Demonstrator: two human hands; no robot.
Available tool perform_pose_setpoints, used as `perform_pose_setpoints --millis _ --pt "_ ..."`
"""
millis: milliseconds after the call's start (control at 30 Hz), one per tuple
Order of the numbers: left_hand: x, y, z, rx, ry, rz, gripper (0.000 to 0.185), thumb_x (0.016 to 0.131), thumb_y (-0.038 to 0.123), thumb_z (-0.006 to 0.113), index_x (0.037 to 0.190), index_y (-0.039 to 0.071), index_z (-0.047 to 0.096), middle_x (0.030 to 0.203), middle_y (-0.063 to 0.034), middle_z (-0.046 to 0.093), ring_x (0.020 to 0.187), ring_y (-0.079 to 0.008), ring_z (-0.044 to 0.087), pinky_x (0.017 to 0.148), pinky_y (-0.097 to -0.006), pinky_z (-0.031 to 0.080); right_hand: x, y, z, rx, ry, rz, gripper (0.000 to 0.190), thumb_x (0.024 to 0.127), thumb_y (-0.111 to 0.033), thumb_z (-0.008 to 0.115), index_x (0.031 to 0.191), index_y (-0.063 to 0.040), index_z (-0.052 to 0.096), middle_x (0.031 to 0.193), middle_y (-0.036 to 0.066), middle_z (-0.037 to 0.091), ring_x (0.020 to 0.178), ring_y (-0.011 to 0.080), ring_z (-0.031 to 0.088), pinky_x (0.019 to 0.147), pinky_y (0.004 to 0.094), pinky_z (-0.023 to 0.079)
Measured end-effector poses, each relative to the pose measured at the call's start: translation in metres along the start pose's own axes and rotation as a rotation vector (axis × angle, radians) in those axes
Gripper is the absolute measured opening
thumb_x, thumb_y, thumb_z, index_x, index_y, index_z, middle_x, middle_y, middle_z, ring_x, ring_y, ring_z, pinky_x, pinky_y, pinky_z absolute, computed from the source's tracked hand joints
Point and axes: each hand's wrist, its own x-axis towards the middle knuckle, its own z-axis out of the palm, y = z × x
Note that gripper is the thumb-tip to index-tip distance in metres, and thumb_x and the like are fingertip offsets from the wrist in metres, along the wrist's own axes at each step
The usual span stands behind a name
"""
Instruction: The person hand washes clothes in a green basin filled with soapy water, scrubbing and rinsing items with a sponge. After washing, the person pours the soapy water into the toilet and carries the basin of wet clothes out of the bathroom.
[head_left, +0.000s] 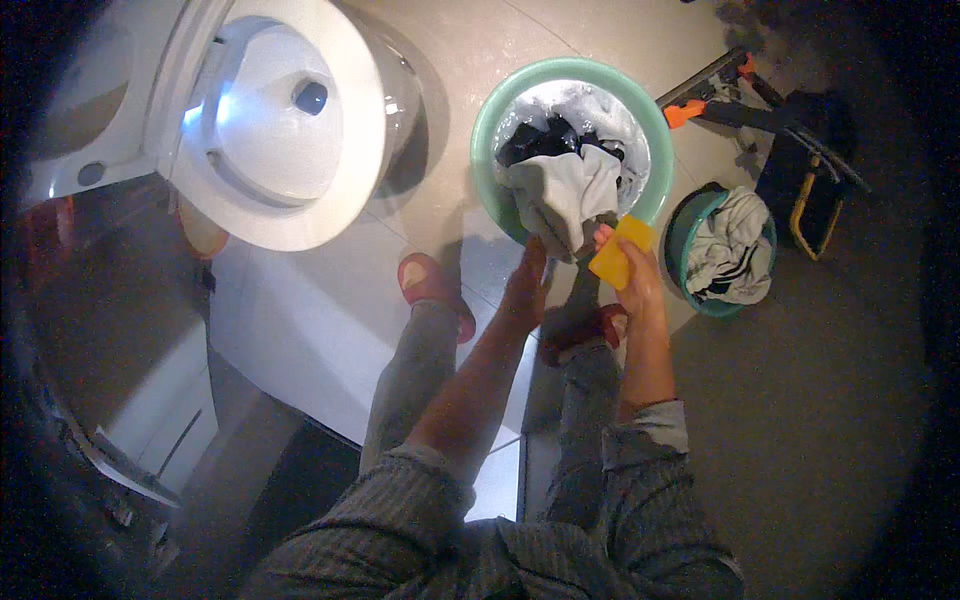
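Observation:
My right hand (632, 271) is closed around a yellow block, likely laundry soap (622, 252), at the near right rim of a green basin (489, 131). White suds and wet laundry fill the basin. A pale wet cloth (559, 187) drapes toward its near rim, over dark cloth (551, 139). At the near rim, beside the hanging end of the pale cloth, is my left hand (533, 274); its fingers are partly hidden, and whether it grips the cloth is not clear.
A white toilet (360, 157) with raised seat stands at the left. Right of the basin are a smaller green tub (677, 271) holding pale garments and a dark tool with orange parts (684, 114). My feet in red slippers (431, 279) rest on the tiled floor (450, 112).

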Motion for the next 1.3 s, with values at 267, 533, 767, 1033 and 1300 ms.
perform_pose_setpoints --millis 267,533,767,1033,1300 --pt "-0.155 0.022 0.103 0.310 -0.476 0.281 0.045 0.093 0.029 0.058 0.128 0.003 0.046 0.110 -0.0062 0.061 0.098 -0.0156 0.059 0.080 -0.0314 0.050 -0.185 -0.085 0.023 -0.394 -0.116 -0.029 0.046 0.093 -0.028 0.055 0.126 0.002 0.046 0.114 0.016 0.059 0.102 0.0248 0.061 0.088 0.0369 0.049" --pt "-0.300 0.199 0.173 0.413 -0.674 -0.003 0.029 0.095 0.025 0.056 0.116 0.005 0.059 0.109 -0.0027 0.062 0.102 -0.0128 0.058 0.088 -0.0287 0.046 -0.316 -0.105 0.087 -0.504 0.180 -0.486 0.054 0.100 -0.042 0.039 0.123 0.005 0.049 0.117 0.016 0.056 0.103 0.0254 0.057 0.087 0.0351 0.046" --pt "-0.318 0.205 0.122 -0.365 -0.890 -0.079 0.039 0.094 0.021 0.054 0.128 0.003 0.051 0.123 -0.0077 0.059 0.116 -0.0175 0.055 0.099 -0.0318 0.042 -0.385 -0.114 0.219 -1.024 0.244 -0.840 0.050 0.101 -0.035 0.036 0.117 0.008 0.056 0.117 0.025 0.060 0.102 0.0335 0.060 0.088 0.0386 0.047" --pt "-0.453 0.420 -0.023 -0.603 -0.698 0.341 0.035 0.090 0.036 0.058 0.114 0.011 0.054 0.096 -0.0075 0.060 0.092 -0.0220 0.062 0.080 -0.0433 0.052 -0.433 -0.046 0.334 0.114 -0.836 -0.103 0.025 0.100 -0.027 0.041 0.097 -0.005 0.054 0.078 0.006 0.054 0.062 0.0148 0.049 0.053 0.0271 0.038" --pt "-0.655 0.556 -0.299 -0.449 -0.009 1.112 0.036 0.090 0.036 0.057 0.109 0.006 0.055 0.103 -0.0114 0.062 0.097 -0.0259 0.062 0.086 -0.0443 0.051 -0.466 0.021 0.358 -0.133 -0.288 0.027 0.024 0.096 -0.038 0.052 0.084 -0.016 0.053 0.058 -0.007 0.043 0.041 0.0015 0.030 0.035 0.0184 0.020"
